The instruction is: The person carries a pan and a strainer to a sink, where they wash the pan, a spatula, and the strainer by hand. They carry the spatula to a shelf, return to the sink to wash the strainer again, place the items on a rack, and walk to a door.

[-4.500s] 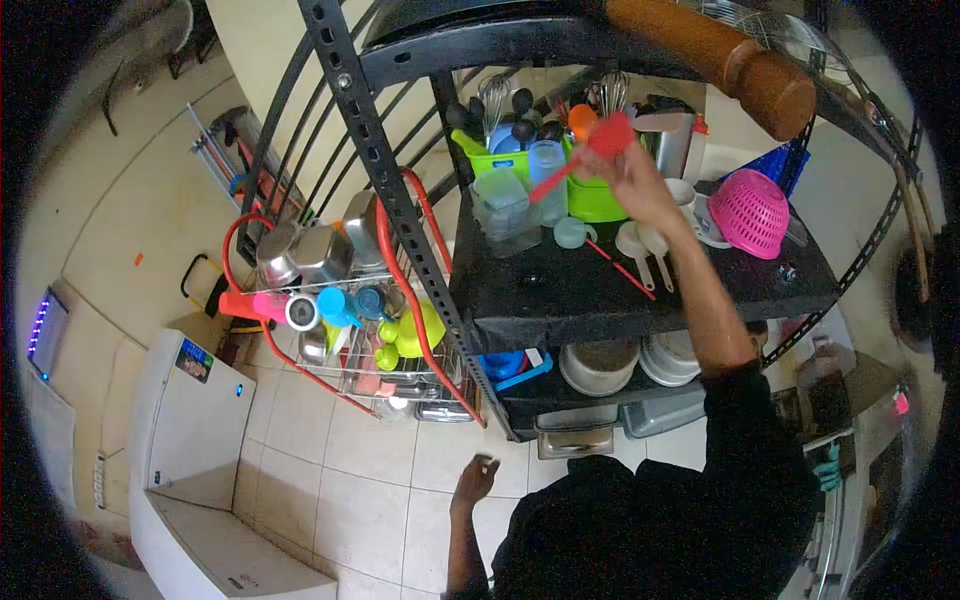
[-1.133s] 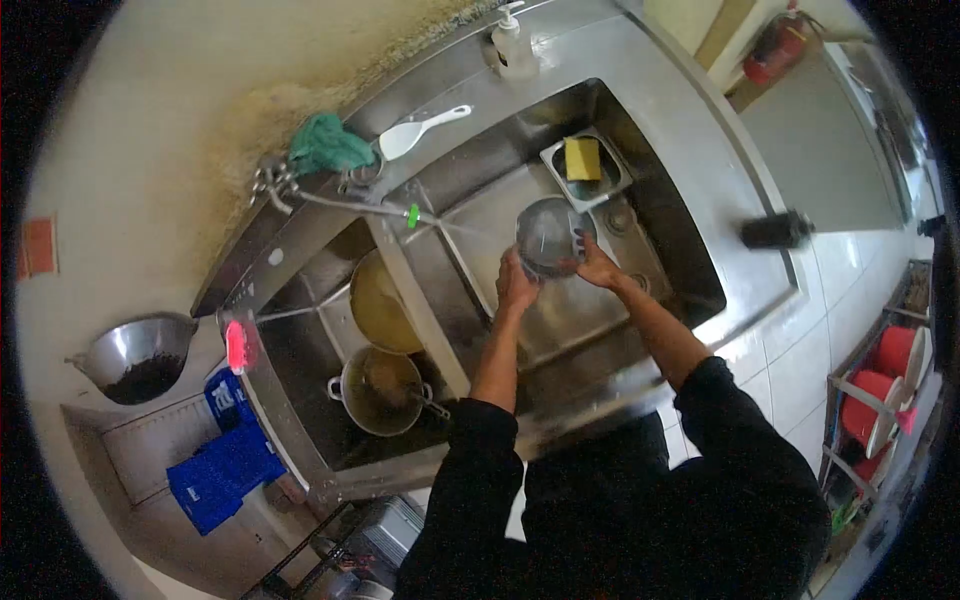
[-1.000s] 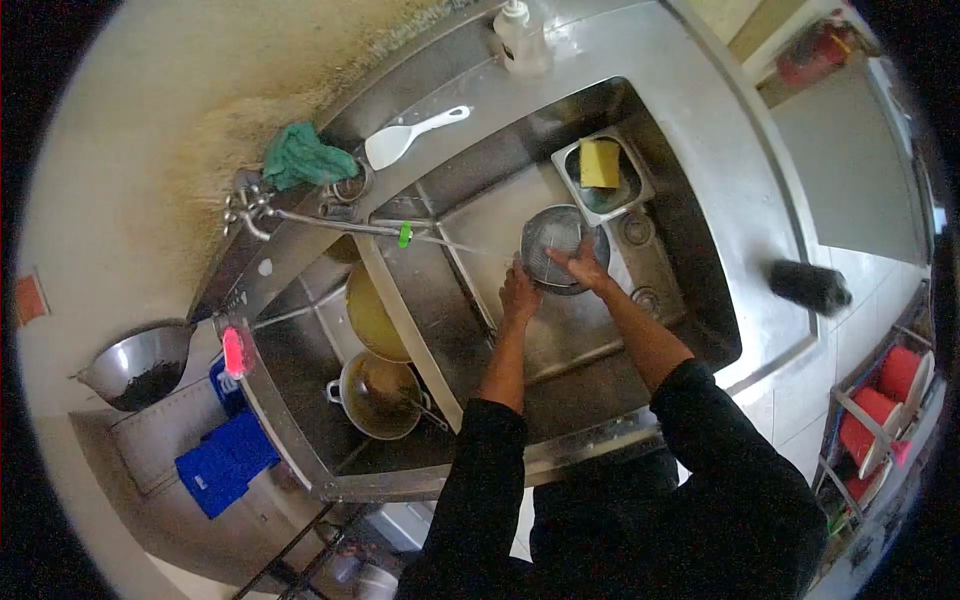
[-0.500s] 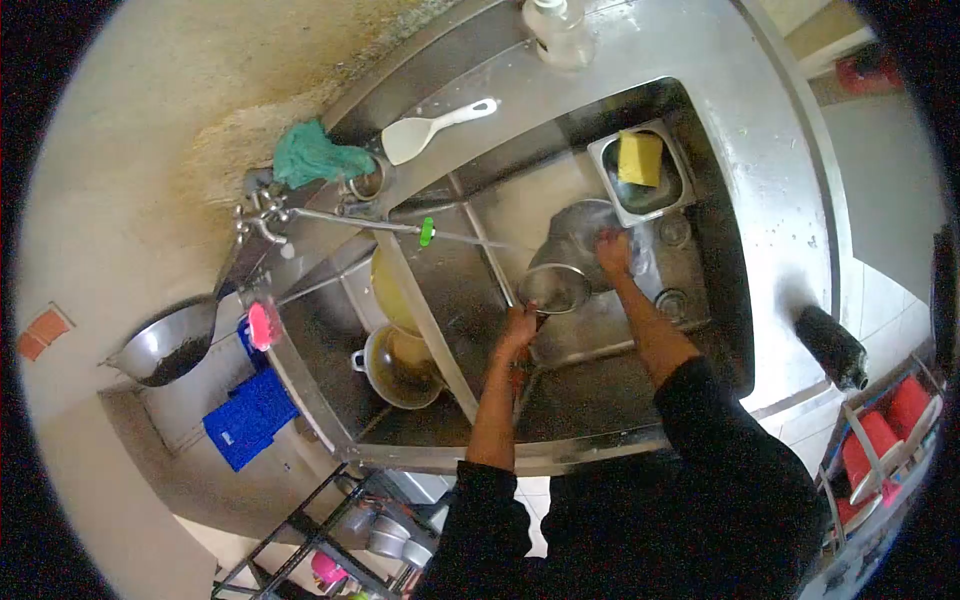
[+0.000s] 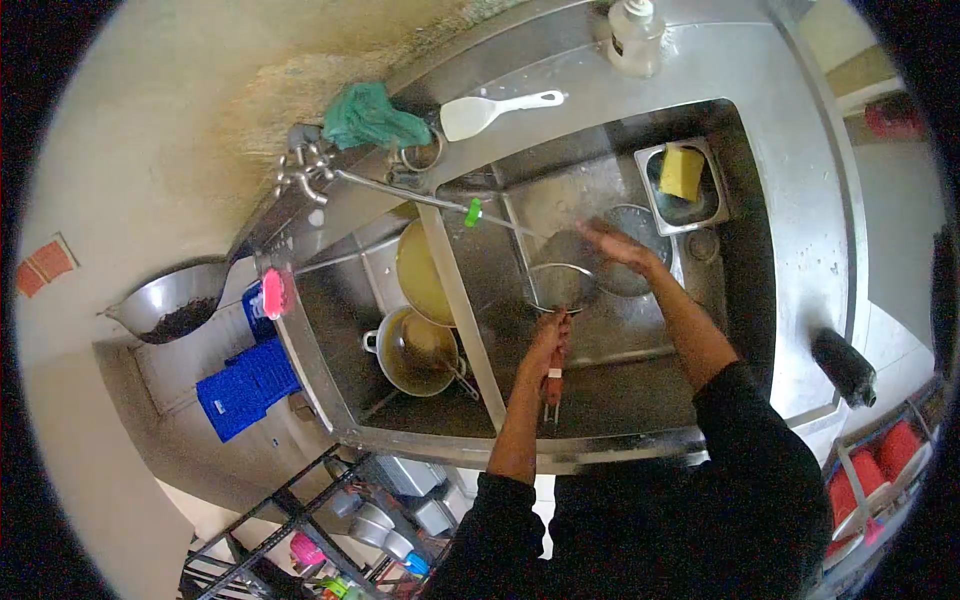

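Observation:
My left hand is closed around the brownish-red handle of a round strainer, its metal rim facing up inside the right sink basin. My right hand is open, fingers stretched toward the strainer's far side. Water runs from the long tap spout, which has a green band near its end, toward the strainer and my right fingertips. Partly behind my right hand and wrist, a round, shiny metal piece lies on the basin floor.
A square metal container with a yellow sponge stands in the basin's far right corner. In the left basin sit a two-handled pot and a yellowish bowl. A white spatula, green cloth and pump bottle occupy the back ledge.
My right hand has come away from beside the square container toward the water stream, its fingers now spread. The strainer has moved nearer the stream. The whole view has shifted.

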`<state>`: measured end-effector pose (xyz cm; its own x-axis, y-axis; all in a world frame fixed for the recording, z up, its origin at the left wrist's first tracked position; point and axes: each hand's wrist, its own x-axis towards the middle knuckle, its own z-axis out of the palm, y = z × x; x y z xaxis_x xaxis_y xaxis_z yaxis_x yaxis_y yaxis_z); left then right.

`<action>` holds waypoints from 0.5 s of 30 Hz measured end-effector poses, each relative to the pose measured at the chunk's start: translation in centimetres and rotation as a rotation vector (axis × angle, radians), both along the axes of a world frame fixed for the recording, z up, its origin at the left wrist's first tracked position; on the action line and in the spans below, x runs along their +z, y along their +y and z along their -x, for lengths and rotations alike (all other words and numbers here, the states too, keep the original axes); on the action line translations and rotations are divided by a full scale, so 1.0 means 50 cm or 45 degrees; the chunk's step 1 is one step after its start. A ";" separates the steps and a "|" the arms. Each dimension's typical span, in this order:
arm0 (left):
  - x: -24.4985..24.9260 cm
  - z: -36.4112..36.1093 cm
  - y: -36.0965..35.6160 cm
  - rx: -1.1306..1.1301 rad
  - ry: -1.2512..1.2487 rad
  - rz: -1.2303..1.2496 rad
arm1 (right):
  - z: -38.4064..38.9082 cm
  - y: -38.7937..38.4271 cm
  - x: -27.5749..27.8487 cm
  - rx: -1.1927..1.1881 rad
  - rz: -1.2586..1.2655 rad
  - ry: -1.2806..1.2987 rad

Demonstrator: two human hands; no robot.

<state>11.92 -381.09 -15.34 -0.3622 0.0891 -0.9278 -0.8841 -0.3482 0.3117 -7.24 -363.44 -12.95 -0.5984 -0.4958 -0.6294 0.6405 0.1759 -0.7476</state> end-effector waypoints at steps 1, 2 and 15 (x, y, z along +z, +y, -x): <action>-0.003 0.003 0.014 -0.199 0.140 0.437 | -0.003 -0.006 0.009 0.034 0.011 -0.048; -0.006 0.007 0.036 -0.395 0.276 0.873 | -0.005 -0.011 0.018 0.070 0.021 -0.096; -0.056 0.005 0.034 -0.276 0.932 1.591 | 0.062 -0.103 0.006 0.397 0.087 0.373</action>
